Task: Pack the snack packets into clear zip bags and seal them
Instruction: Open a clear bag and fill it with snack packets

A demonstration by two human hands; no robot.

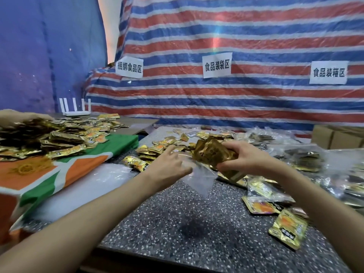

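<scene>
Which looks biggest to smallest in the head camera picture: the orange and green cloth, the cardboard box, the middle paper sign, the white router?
1. orange and green cloth
2. cardboard box, cut off by the edge
3. middle paper sign and white router look about alike, so tied

The left hand [167, 164] shows me only its back, so its fingertips and the mouth of the clear zip bag [201, 178] are out of sight. The right hand [246, 156] covers the near end of the gold packet bundle [210, 152], print unreadable. Far left, an other hand [17, 115] is smeared, cut by the edge. The cardboard box [338, 136] runs off right.
</scene>
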